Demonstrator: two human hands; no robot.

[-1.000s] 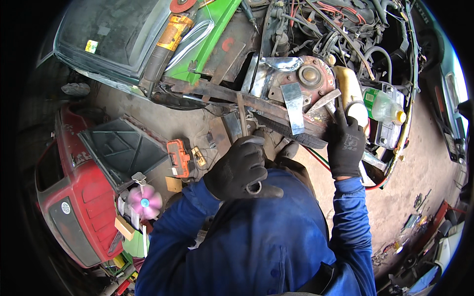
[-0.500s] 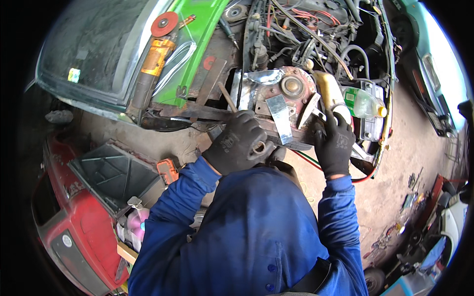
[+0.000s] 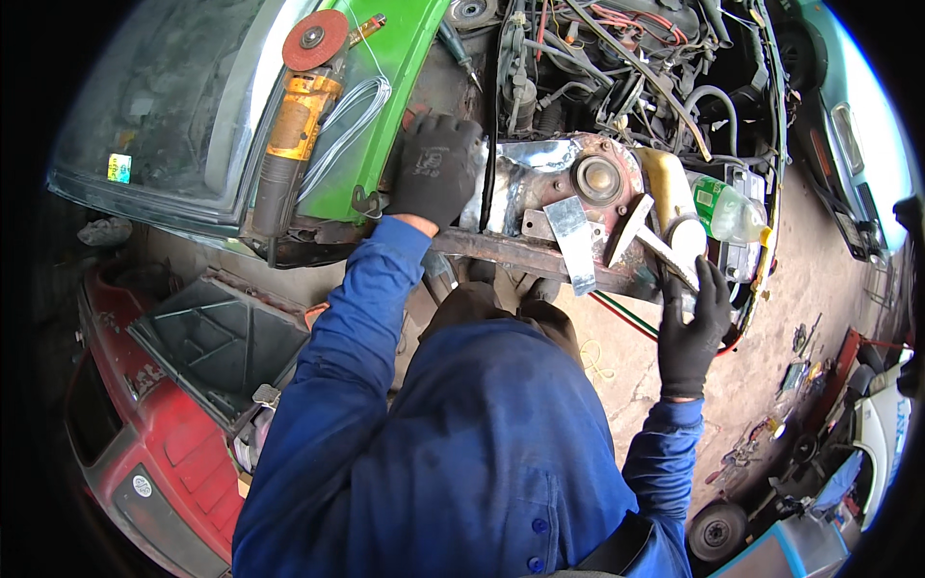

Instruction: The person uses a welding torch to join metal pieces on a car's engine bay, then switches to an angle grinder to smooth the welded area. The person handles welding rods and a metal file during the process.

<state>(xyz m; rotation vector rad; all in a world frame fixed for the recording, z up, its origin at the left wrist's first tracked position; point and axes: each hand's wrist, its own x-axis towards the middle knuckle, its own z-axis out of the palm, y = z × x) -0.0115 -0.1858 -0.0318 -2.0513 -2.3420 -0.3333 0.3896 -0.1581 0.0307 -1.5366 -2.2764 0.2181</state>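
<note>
My left hand [image 3: 436,171], in a black glove, is over the rusty bodywork left of the bright welded panel [image 3: 517,197]. Its fingers curl downward, and whatever lies under them is hidden. A hammer [image 3: 631,229] rests on the panel, its handle slanting toward my right hand [image 3: 696,326]. That gloved hand has its thumb and fingers apart around the handle's end, not closed on it. Left of the hammer lies a loose strip of shiny sheet metal [image 3: 572,246], overhanging the rusty front crossmember [image 3: 525,254]. A round rusty mount [image 3: 598,180] stands on the panel behind.
An angle grinder [image 3: 296,120] with a red disc lies on the left beside a coil of pale wire [image 3: 358,130] and a green panel [image 3: 403,48]. Plastic bottles [image 3: 737,217] stand by the battery on the right. Behind is the engine [image 3: 617,77]; a screwdriver [image 3: 458,50] lies near it.
My left hand has moved forward and left onto the bodywork; the ring-shaped piece seen at it is out of sight. My right hand has drawn back along the hammer's handle, uncovering it.
</note>
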